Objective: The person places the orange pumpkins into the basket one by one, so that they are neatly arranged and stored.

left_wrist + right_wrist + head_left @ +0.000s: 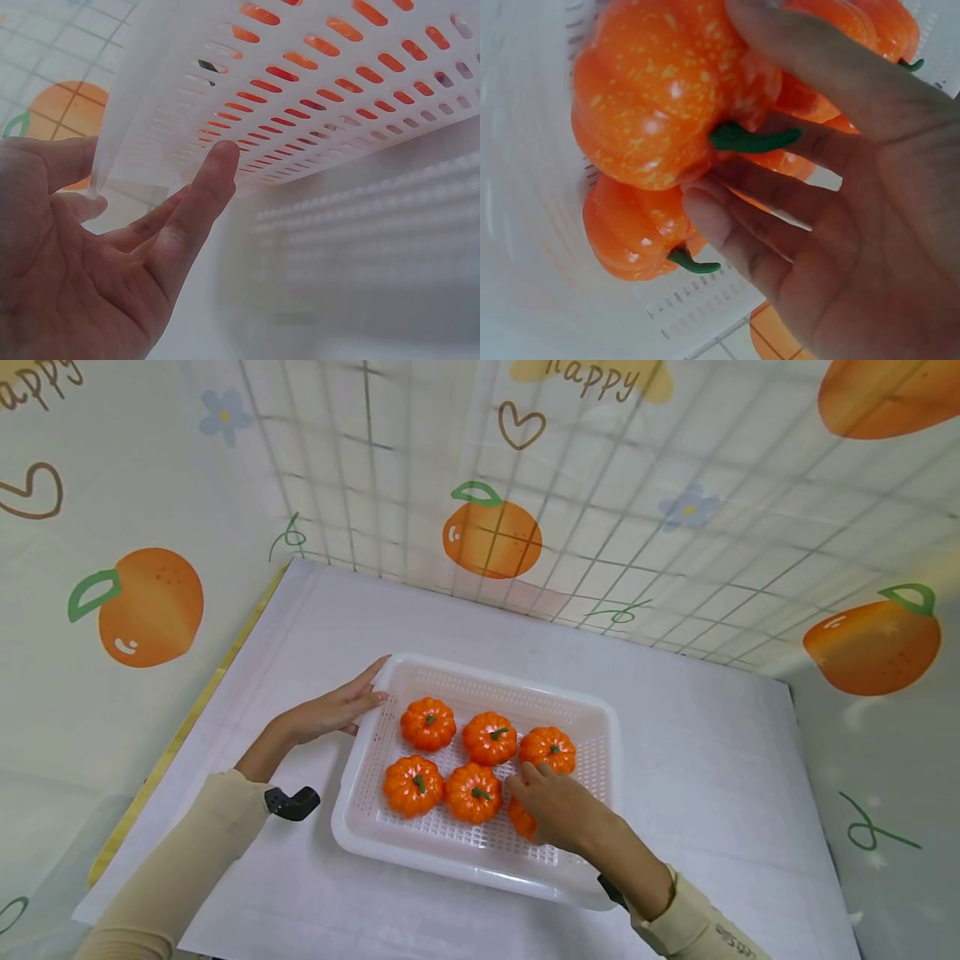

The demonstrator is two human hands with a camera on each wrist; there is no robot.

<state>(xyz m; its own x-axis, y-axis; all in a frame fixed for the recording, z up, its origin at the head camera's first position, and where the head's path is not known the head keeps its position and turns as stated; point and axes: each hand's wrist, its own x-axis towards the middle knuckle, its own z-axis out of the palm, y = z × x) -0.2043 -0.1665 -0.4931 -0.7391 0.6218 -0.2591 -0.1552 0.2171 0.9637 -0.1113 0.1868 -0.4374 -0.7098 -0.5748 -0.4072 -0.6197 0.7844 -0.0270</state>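
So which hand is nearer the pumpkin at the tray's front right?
Right. The right hand holds that pumpkin inside the tray; the left hand touches the tray's far-left rim.

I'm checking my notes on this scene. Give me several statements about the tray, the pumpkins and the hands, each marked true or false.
1. The white slotted tray holds small orange pumpkins. True.
2. The right hand grips a pumpkin. True.
3. The left hand holds a pumpkin. False: its straight fingers rest against the tray's outer wall.
4. The pumpkins have brown stems. False: the stems are green.
5. The tray sits on a white cloth. True.
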